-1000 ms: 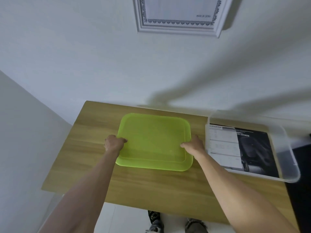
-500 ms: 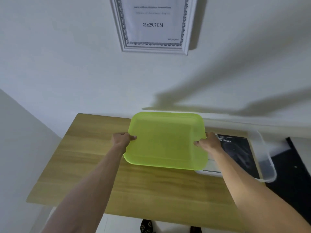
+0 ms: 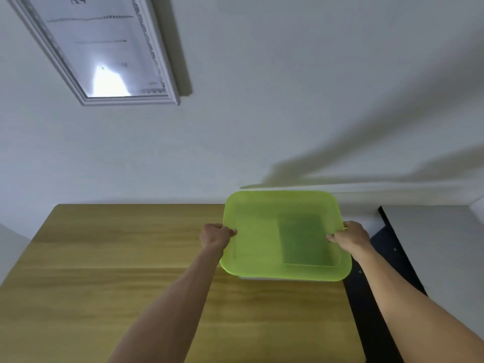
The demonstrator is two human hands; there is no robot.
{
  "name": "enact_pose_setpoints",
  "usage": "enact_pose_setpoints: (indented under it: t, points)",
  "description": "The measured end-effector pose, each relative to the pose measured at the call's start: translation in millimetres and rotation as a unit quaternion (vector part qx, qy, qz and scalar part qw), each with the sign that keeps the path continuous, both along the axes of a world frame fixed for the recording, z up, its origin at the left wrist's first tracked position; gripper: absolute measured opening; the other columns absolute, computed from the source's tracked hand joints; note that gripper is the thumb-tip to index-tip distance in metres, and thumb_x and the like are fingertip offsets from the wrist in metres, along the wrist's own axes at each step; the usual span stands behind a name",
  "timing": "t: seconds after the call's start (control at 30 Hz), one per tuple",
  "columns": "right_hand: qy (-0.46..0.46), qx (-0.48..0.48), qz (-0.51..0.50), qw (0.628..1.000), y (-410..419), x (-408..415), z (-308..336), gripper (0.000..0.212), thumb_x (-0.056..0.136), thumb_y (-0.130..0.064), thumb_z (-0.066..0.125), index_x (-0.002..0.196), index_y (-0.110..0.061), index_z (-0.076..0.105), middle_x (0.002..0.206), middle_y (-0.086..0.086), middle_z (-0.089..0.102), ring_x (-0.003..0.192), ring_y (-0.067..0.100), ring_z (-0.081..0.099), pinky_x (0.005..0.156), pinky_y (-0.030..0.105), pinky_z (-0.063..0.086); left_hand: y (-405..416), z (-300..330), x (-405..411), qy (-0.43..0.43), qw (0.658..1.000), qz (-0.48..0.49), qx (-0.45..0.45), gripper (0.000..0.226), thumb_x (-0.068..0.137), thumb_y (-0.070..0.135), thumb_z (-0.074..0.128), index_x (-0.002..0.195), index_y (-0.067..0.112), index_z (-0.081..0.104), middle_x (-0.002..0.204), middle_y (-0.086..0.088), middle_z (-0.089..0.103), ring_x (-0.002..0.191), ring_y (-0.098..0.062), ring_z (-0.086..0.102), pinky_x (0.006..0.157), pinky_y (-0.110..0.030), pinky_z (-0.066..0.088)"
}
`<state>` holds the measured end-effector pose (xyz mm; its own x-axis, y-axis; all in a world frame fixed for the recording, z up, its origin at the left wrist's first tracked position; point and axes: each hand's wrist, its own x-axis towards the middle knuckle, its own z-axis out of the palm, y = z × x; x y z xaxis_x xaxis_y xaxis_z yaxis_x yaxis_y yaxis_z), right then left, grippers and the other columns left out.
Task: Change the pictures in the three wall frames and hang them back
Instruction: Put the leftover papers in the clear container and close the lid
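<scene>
A translucent lime-green lid lies over the clear plastic box, of which only a thin white front edge shows. A dark picture sheet inside the box shows through the lid. My left hand grips the lid's left rim and my right hand grips its right rim. A white-framed picture hangs on the wall at the upper left, with glare on its glass.
The box stands at the right end of a wooden table that meets the white wall. A black strip runs beside the table's right edge, with grey floor beyond it.
Both hands have carried the green lid from the table's middle to the right and set it over the clear box. The camera has tilted up and right.
</scene>
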<state>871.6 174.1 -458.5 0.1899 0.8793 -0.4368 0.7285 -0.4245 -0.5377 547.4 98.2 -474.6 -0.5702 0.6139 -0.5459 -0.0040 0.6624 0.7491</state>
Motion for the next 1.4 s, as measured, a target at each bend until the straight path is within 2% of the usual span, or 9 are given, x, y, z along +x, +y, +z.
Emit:
enact_pose_setpoints:
  t: [0.2, 0.4, 0.63, 0.83, 1.0, 1.1, 1.23, 1.3, 1.4]
  points:
    - [0.005, 0.002, 0.025, 1.0, 15, 21, -13, 0.013, 0.086, -0.013, 0.073, 0.095, -0.007, 0.067, 0.095, 0.012, 0.071, 0.081, 0.025, 0.062, 0.074, 0.032, 0.049, 6, -8, 28, 0.044, 0.999, 0.006, -0.006, 0.031, 0.069, 0.02, 0.084, 0.097, 0.008, 0.076, 0.088, -0.006, 0.071, 0.09, -0.026, 0.067, 0.079, -0.034, 0.054]
    - [-0.002, -0.006, 0.04, 0.999, 20, 26, -22, 0.018, 0.086, -0.015, 0.07, 0.096, 0.0, 0.069, 0.091, 0.014, 0.071, 0.071, 0.023, 0.061, 0.074, 0.036, 0.054, 8, -22, 36, 0.082, 0.996, 0.008, -0.032, 0.062, 0.068, 0.029, 0.085, 0.124, 0.009, 0.067, 0.122, -0.011, 0.068, 0.116, -0.03, 0.06, 0.098, -0.039, 0.049]
    - [-0.004, -0.042, 0.049, 0.998, 27, 31, -34, 0.021, 0.081, -0.026, 0.071, 0.092, -0.008, 0.068, 0.093, 0.012, 0.068, 0.077, 0.024, 0.063, 0.07, 0.034, 0.055, 14, -28, 36, 0.119, 0.991, -0.012, -0.054, 0.057, 0.069, 0.026, 0.085, 0.118, 0.004, 0.069, 0.116, -0.015, 0.07, 0.115, -0.033, 0.061, 0.094, -0.039, 0.051]
    - [-0.029, -0.059, 0.064, 0.996, 42, 41, -67, 0.04, 0.072, -0.041, 0.07, 0.099, -0.013, 0.061, 0.107, 0.014, 0.062, 0.088, 0.03, 0.062, 0.078, 0.039, 0.057, 20, -31, 28, 0.133, 0.987, -0.033, -0.084, 0.033, 0.066, 0.023, 0.089, 0.084, 0.002, 0.071, 0.096, -0.013, 0.071, 0.094, -0.031, 0.064, 0.08, -0.039, 0.054]
    - [-0.045, -0.053, 0.08, 0.994, 36, 32, -43, 0.052, 0.083, -0.033, 0.076, 0.122, -0.006, 0.055, 0.121, 0.016, 0.057, 0.104, 0.032, 0.06, 0.089, 0.038, 0.053, 22, -31, 23, 0.145, 0.984, -0.048, -0.096, 0.052, 0.067, 0.027, 0.089, 0.108, 0.003, 0.068, 0.108, -0.012, 0.069, 0.104, -0.032, 0.062, 0.075, -0.034, 0.045]
    - [-0.046, -0.043, 0.095, 0.993, 33, 34, -44, 0.073, 0.085, -0.034, 0.076, 0.143, -0.004, 0.043, 0.139, 0.02, 0.043, 0.124, 0.038, 0.052, 0.1, 0.042, 0.046, 22, -28, 28, 0.173, 0.979, -0.069, -0.087, 0.064, 0.072, 0.022, 0.086, 0.127, 0.004, 0.058, 0.127, -0.014, 0.061, 0.122, -0.032, 0.053, 0.089, -0.036, 0.043]
    - [-0.092, -0.026, 0.144, 0.985, 29, 29, -45, 0.063, 0.09, -0.033, 0.07, 0.138, -0.003, 0.045, 0.137, 0.021, 0.037, 0.125, 0.04, 0.046, 0.102, 0.047, 0.047, 28, -24, 31, 0.22, 0.962, -0.138, -0.083, 0.072, 0.075, 0.015, 0.084, 0.138, 0.006, 0.05, 0.136, -0.017, 0.055, 0.125, -0.034, 0.051, 0.096, -0.041, 0.045]
    - [-0.12, -0.011, 0.208, 0.971, 28, 21, -44, 0.07, 0.093, -0.02, 0.063, 0.151, -0.008, 0.026, 0.152, 0.018, 0.019, 0.14, 0.038, 0.027, 0.106, 0.047, 0.043, 33, -23, 31, 0.235, 0.948, -0.196, -0.086, 0.08, 0.078, 0.011, 0.079, 0.147, 0.012, 0.039, 0.144, -0.019, 0.042, 0.131, -0.036, 0.043, 0.102, -0.043, 0.043]
    - [-0.133, -0.004, 0.308, 0.942, 22, 0, -43, 0.088, 0.087, -0.013, 0.052, 0.158, -0.018, 0.0, 0.164, 0.009, -0.017, 0.152, 0.03, -0.009, 0.123, 0.044, 0.012, 35, -26, 37, 0.28, 0.897, -0.334, -0.07, 0.09, 0.08, 0.008, 0.061, 0.156, 0.017, 0.014, 0.162, -0.016, 0.002, 0.149, -0.032, 0.006, 0.12, -0.043, 0.02]
